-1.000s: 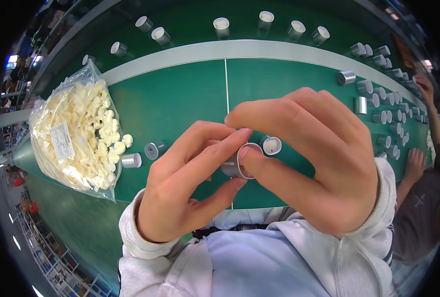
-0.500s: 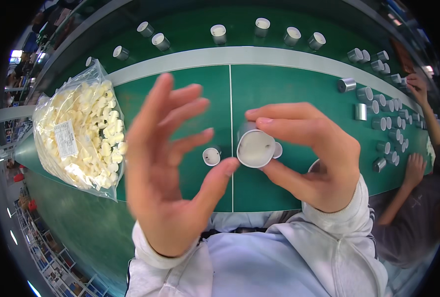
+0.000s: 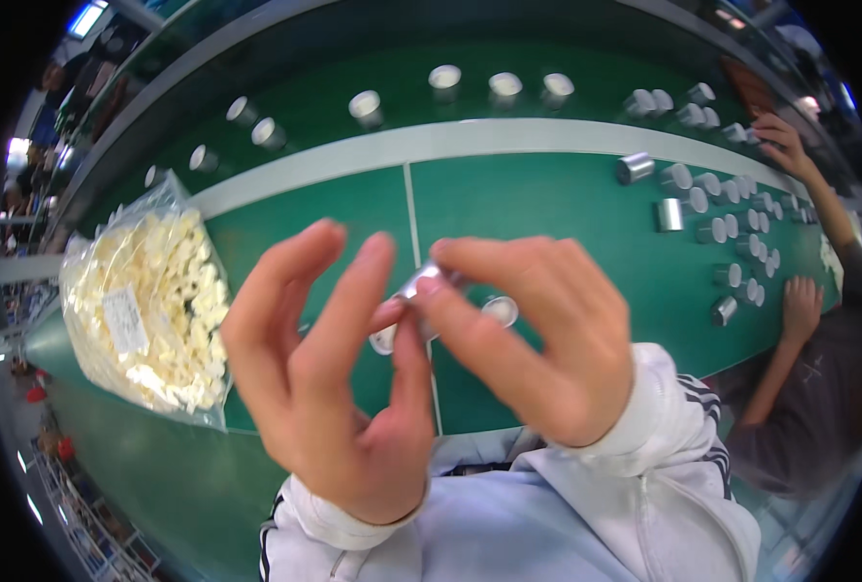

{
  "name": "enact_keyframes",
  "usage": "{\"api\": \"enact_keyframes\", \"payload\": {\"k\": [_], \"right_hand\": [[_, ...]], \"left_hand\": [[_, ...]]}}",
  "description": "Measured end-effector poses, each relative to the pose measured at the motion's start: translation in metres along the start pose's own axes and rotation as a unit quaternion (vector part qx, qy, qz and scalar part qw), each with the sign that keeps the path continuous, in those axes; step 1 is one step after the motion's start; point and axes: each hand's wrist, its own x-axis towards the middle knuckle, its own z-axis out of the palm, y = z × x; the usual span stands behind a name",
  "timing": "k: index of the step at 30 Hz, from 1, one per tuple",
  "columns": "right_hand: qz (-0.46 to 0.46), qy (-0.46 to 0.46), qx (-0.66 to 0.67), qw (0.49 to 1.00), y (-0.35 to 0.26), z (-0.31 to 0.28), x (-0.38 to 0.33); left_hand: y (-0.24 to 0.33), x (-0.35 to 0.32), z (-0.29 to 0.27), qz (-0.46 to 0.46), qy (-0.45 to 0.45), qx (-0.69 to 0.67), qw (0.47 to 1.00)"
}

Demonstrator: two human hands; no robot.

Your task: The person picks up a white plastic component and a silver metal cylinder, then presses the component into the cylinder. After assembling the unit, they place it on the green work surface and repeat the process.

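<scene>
A small silver metal cup (image 3: 419, 281), tilted on its side, is held above the green table between my two hands. My right hand (image 3: 542, 339) is closed on it with the thumb and fingertips. My left hand (image 3: 339, 378) pinches its lower left end with thumb and one fingertip, the other fingers raised and spread. The cup's mouth is hidden from view. Beneath my hands stand two more cups with white insides, one (image 3: 383, 339) partly behind my left fingers and one (image 3: 500, 310) near my right hand.
At the left lies a clear plastic bag (image 3: 125, 320) full of cream-coloured pieces. A row of cups (image 3: 365, 107) stands on the dark green strip beyond the pale rail (image 3: 353, 160). Many silver cups (image 3: 712, 230) stand at the right, near another person's hands (image 3: 801, 308).
The cup has tipped from showing its white inside to lying sideways. My left hand has come in and its thumb and finger have closed on the cup. The view has shifted slightly.
</scene>
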Motion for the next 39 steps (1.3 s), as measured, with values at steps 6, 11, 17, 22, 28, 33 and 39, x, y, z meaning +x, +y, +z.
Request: {"api": "enact_keyframes", "payload": {"k": [6, 11, 17, 22, 28, 33, 39], "right_hand": [[-0.028, 0.037, -0.053, 0.998, 0.002, 0.013, -0.009], [-0.032, 0.030, -0.055, 0.998, 0.004, 0.015, -0.012], [0.038, -0.001, -0.043, 0.998, 0.024, 0.002, -0.014], [0.159, -0.072, -0.018, 0.985, 0.074, -0.018, -0.041], [0.286, -0.119, 0.091, 0.947, 0.101, -0.014, -0.071], [0.121, -0.036, 0.124, 0.984, 0.072, -0.043, -0.046], [0.025, -0.081, 0.037, 0.996, 0.078, -0.039, -0.052]], "left_hand": [[0.003, 0.003, 0.001, -0.085, 0.002, -0.081, 0.993], [-0.009, 0.004, 0.004, -0.109, -0.045, -0.157, 0.981], [-0.006, 0.003, 0.014, -0.084, -0.050, -0.176, 0.980], [-0.009, 0.007, 0.025, -0.127, -0.121, -0.308, 0.935], [-0.022, 0.011, 0.061, -0.224, -0.165, -0.404, 0.871], [-0.018, 0.009, 0.080, -0.244, -0.192, -0.390, 0.867], [-0.017, 0.013, 0.087, -0.290, -0.223, -0.422, 0.829]]}}
